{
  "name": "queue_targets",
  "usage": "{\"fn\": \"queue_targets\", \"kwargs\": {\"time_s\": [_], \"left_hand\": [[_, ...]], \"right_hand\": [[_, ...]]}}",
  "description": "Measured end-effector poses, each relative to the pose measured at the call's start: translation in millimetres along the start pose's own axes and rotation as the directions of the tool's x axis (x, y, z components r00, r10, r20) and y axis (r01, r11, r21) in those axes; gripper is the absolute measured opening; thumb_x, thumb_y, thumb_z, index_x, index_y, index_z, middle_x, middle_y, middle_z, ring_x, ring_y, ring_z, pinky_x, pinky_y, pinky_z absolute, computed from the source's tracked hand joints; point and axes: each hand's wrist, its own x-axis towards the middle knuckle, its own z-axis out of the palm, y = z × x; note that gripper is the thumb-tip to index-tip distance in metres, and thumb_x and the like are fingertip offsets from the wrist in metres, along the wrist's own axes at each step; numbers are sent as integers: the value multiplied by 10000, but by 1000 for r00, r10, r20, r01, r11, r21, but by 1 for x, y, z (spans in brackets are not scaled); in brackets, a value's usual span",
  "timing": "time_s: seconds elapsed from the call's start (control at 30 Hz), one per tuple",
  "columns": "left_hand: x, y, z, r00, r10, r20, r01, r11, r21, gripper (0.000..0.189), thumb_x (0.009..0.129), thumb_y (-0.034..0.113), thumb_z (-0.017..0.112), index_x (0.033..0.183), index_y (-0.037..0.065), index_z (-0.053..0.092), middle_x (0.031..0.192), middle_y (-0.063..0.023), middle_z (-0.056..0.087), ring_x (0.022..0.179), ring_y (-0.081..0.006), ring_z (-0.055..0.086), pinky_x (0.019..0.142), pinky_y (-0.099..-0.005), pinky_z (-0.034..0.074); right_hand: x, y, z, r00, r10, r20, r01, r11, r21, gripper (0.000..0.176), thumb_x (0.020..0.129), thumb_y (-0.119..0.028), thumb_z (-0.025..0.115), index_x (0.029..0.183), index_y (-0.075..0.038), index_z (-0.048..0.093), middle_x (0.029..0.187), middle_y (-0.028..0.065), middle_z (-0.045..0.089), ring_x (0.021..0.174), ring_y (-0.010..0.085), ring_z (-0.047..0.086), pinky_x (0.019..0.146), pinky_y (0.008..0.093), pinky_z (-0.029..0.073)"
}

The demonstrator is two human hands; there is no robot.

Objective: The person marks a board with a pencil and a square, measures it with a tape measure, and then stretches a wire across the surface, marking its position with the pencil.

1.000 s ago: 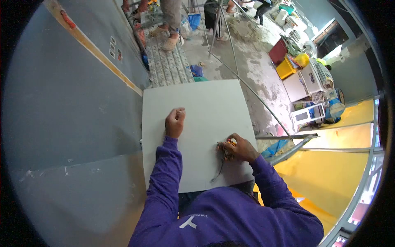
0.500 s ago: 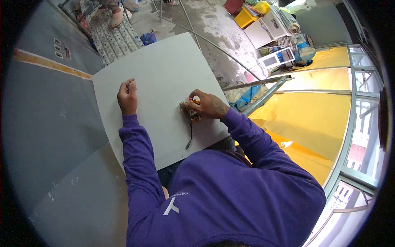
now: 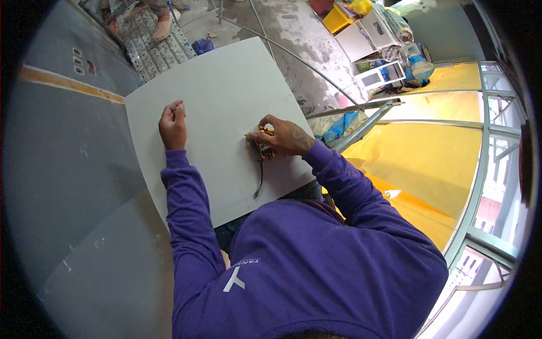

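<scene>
A large white board lies in front of my body, with both hands over it. On its right part my right hand is closed on an orange-and-black tape measure, gripping it from above between thumb and fingers. A thin yellow piece, like a pencil, shows between those fingers. The tape measure's dark strap trails over the board toward me. Over the board's left part, my left hand is closed, fingers curled and thumb pressed against them; what it may pinch is too small to make out.
A grey wall with a tan strip runs along the left. A perforated metal plank lies beyond the board, a person's foot on it. Metal poles cross the floor. Yellow panels, a yellow bin and piled materials are at right.
The view has shifted slightly, so the board and both hands appear a little higher. Both hands keep nearly the same pose and place over the board.
</scene>
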Motion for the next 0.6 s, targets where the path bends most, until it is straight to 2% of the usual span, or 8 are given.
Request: {"fn": "queue_targets", "kwargs": {"time_s": [0.07, 0.17, 0.27, 0.37, 0.47, 0.57, 0.6], "left_hand": [[-2, 6, 0, 1000, -8, -1, 8, 999, 47, 264, 998, 200, 653, 1146, -13, 707, 865, 11, 648, 788, -71, 580, 725, -230, 488], [4, -11, 0, 998, 66, -10, -66, 998, 16, 261, 1008, 256, 665, 1154, 47, 720, 794, 38, 596, 612, -18, 452, 532, -190, 385], [0, 0, 2, 999, 33, -16, -32, 998, 58, 268, 1003, 213, 653, 1142, -9, 708, 830, 18, 621, 740, -64, 543, 672, -208, 454], [0, -2, 0, 1000, 14, -4, -14, 997, 74, 271, 1005, 220, 651, 1142, -7, 708, 818, 21, 609, 728, -64, 527, 660, -207, 439], [-3, 9, 1, 999, -52, 4, 51, 998, 35, 282, 1006, 226, 650, 1145, -13, 706, 826, 19, 613, 738, -65, 530, 667, -211, 441], [-1, 7, 4, 1000, 10, -26, -8, 997, 83, 290, 1007, 226, 651, 1150, -21, 702, 840, 13, 622, 743, -68, 535, 674, -219, 448], [1, 5, 4, 1000, 16, -18, -15, 997, 72, 290, 1007, 223, 650, 1150, -23, 700, 844, 12, 624, 746, -69, 538, 677, -219, 450]], "right_hand": [[1, -10, -10, 990, 129, 59, -134, 987, 94, 352, 1043, -462, 562, 1347, -296, 627, 1247, 183, 594, 985, 387, 715, 838, 465, 601], [7, -14, -12, 903, 403, 152, -429, 872, 236, 502, 1022, -563, 558, 1316, -161, 627, 1174, 219, 653, 996, 413, 712, 849, 494, 579], [3, -16, -18, 968, 246, 60, -253, 936, 243, 642, 976, -633, 589, 1256, -55, 613, 1041, 231, 711, 958, 431, 718, 853, 495, 569], [5, -9, -9, 952, 299, 66, -305, 913, 271, 671, 961, -656, 595, 1229, -41, 609, 975, 235, 727, 929, 432, 723, 857, 489, 565], [6, -9, -10, 942, 327, 72, -333, 900, 282, 626, 976, -609, 612, 1213, -30, 605, 956, 256, 723, 896, 412, 730, 816, 461, 560], [5, -13, -18, 963, 258, 77, -269, 920, 285, 664, 971, -638, 594, 1232, -29, 602, 1044, 251, 705, 943, 425, 722, 869, 481, 567], [6, -14, -19, 956, 281, 87, -294, 912, 286, 660, 971, -636, 595, 1228, -29, 604, 1040, 252, 705, 944, 424, 722, 866, 483, 567]]}}
